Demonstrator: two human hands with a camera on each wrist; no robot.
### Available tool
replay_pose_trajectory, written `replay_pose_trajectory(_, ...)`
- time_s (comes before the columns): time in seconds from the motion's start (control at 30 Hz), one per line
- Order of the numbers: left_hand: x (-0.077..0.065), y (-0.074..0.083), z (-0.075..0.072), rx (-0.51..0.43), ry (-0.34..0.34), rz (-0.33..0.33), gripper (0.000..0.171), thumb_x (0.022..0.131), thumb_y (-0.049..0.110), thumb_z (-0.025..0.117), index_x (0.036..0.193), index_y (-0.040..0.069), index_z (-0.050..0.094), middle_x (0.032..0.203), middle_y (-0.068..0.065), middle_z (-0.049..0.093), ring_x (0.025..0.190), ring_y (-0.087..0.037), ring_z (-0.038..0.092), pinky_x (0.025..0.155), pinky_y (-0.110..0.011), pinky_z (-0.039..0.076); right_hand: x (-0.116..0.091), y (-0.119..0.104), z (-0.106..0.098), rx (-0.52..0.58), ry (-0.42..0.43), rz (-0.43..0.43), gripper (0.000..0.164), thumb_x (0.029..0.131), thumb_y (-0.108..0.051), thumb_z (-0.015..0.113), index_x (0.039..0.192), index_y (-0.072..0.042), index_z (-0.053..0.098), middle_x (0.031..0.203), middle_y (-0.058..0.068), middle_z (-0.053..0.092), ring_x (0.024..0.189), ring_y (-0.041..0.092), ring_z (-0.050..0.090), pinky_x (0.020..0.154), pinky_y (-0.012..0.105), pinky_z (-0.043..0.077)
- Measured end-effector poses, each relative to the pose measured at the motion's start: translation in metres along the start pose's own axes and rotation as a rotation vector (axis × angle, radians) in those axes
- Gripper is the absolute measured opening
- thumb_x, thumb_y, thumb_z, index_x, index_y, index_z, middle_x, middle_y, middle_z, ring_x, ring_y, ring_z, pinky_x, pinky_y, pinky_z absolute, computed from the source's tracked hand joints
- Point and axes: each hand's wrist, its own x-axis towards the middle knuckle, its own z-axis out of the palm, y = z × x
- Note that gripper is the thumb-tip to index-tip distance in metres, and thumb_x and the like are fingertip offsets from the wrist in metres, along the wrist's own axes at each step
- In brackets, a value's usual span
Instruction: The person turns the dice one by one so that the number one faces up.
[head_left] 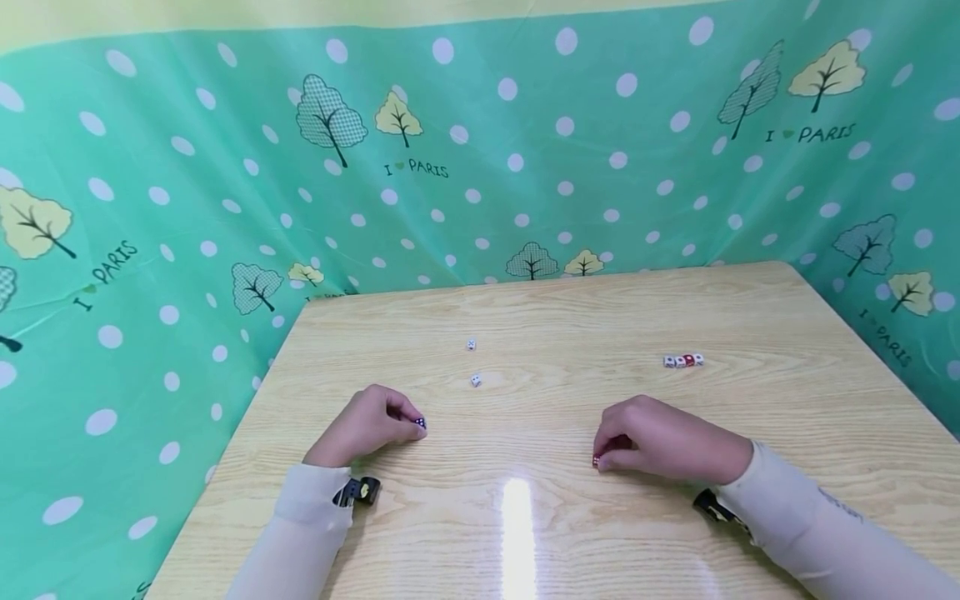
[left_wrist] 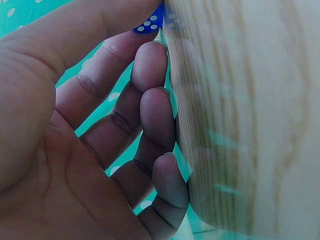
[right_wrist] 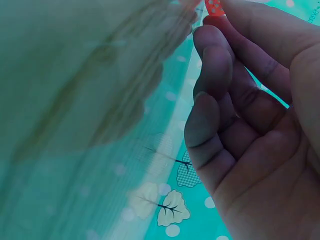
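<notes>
At wooden tabletop [head_left: 555, 325], left of centre | clamping blue die [head_left: 421, 423] with left hand [head_left: 367, 425] | right of centre: clamping red die [head_left: 596, 461] with right hand [head_left: 656, 437], same pinch | beyond: 2 white dice [head_left: 476, 381], apart; farther right, row of 4 dice [head_left: 680, 362], 1 red

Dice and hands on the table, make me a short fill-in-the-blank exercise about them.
The left hand pinches a ____ die.
The right hand pinches a ____ die.
The row of dice contains ____ dice.
The two loose dice are ____ in colour.

Missing words: blue; red; four; white.
</notes>
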Motion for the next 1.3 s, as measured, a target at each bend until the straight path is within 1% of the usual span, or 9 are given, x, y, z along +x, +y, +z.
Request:
replay_pose_trajectory(0.1, 0.000, 0.001, 0.000, 0.002, 0.001, -0.004, 0.011, 0.080, 0.024, 0.090, 0.081, 0.025, 0.079, 0.084, 0.007, 0.074, 0.081, -0.017, 0.062, 0.074, -0.034, 0.050, -0.001, 0.001, 0.000, 0.010, 0.004, -0.013, 0.003, 0.095, -0.028, 0.077, 0.094, -0.031, 0.079, 0.086, -0.022, 0.067, 0.077, -0.006, 0.061, 0.072, 0.021, 0.054)
replay_pose_trajectory(0.27, 0.000, 0.001, 0.000, -0.002, -0.001, -0.011, 0.011, 0.080, 0.024, 0.090, 0.081, 0.025, 0.079, 0.084, 0.007, 0.074, 0.081, -0.018, 0.062, 0.074, -0.034, 0.050, -0.002, 0.002, -0.001, 0.027, -0.007, 0.006, 0.004, 0.095, -0.033, 0.076, 0.095, -0.031, 0.079, 0.086, -0.023, 0.066, 0.076, -0.005, 0.060, 0.072, 0.021, 0.054)
replay_pose_trajectory(0.37, 0.000, 0.000, 0.001, -0.003, -0.002, -0.010, 0.011, 0.080, 0.025, 0.090, 0.081, 0.026, 0.079, 0.084, 0.006, 0.074, 0.080, -0.018, 0.062, 0.073, -0.034, 0.050, -0.004, 0.005, -0.007, 0.018, 0.001, 0.046, 0.003, 0.096, -0.032, 0.076, 0.093, -0.032, 0.078, 0.084, -0.022, 0.066, 0.074, -0.003, 0.060, 0.070, 0.022, 0.053)
replay_pose_trajectory(0.57, 0.000, 0.001, 0.001, 0.002, -0.002, -0.011, 0.011, 0.080, 0.025, 0.090, 0.081, 0.026, 0.079, 0.085, 0.007, 0.074, 0.081, -0.018, 0.062, 0.074, -0.034, 0.050, -0.010, 0.018, -0.021, -0.056, 0.013, 0.182, 0.015, 0.096, -0.020, 0.075, 0.087, -0.032, 0.073, 0.081, -0.020, 0.065, 0.071, 0.000, 0.056, 0.069, 0.024, 0.050)
replay_pose_trajectory(0.67, 0.000, 0.001, 0.001, 0.005, -0.002, -0.010, 0.012, 0.080, 0.025, 0.090, 0.081, 0.026, 0.079, 0.085, 0.007, 0.074, 0.081, -0.017, 0.063, 0.073, -0.034, 0.050, -0.011, 0.021, -0.023, -0.076, 0.012, 0.202, 0.015, 0.095, -0.018, 0.075, 0.088, -0.032, 0.074, 0.082, -0.020, 0.065, 0.072, 0.000, 0.056, 0.070, 0.024, 0.050)
replay_pose_trajectory(0.8, 0.000, 0.002, 0.000, 0.006, -0.003, -0.003, 0.012, 0.079, 0.026, 0.091, 0.081, 0.025, 0.079, 0.085, 0.007, 0.074, 0.079, -0.016, 0.062, 0.072, -0.033, 0.050, -0.009, 0.013, -0.018, -0.081, 0.021, 0.149, 0.015, 0.092, -0.013, 0.077, 0.095, -0.027, 0.076, 0.081, -0.021, 0.063, 0.072, -0.001, 0.055, 0.069, 0.023, 0.050)
replay_pose_trajectory(0.93, 0.000, 0.002, -0.001, 0.002, -0.001, 0.012, 0.012, 0.079, 0.026, 0.091, 0.082, 0.024, 0.079, 0.084, 0.006, 0.074, 0.078, -0.015, 0.062, 0.070, -0.033, 0.050, -0.006, -0.001, -0.009, -0.081, 0.037, 0.033, 0.019, 0.088, -0.008, 0.077, 0.102, -0.022, 0.077, 0.081, -0.019, 0.061, 0.071, 0.000, 0.056, 0.067, 0.021, 0.051)
replay_pose_trajectory(1.07, 0.000, 0.002, -0.002, -0.002, -0.003, 0.012, 0.012, 0.079, 0.025, 0.091, 0.081, 0.024, 0.079, 0.084, 0.006, 0.074, 0.078, -0.015, 0.062, 0.070, -0.032, 0.049, -0.005, -0.013, -0.003, -0.119, 0.049, -0.070, 0.019, 0.089, -0.010, 0.079, 0.103, -0.023, 0.077, 0.085, -0.016, 0.062, 0.072, -0.002, 0.056, 0.067, 0.018, 0.050)
replay_pose_trajectory(1.3, -0.001, 0.000, -0.002, 0.002, 0.000, 0.016, 0.012, 0.079, 0.026, 0.091, 0.080, 0.026, 0.079, 0.084, 0.008, 0.074, 0.078, -0.016, 0.063, 0.070, -0.032, 0.050, -0.003, -0.022, 0.004, -0.206, 0.062, -0.119, 0.021, 0.087, -0.010, 0.083, 0.094, -0.028, 0.076, 0.082, -0.016, 0.057, 0.069, -0.001, 0.053, 0.065, 0.016, 0.047)
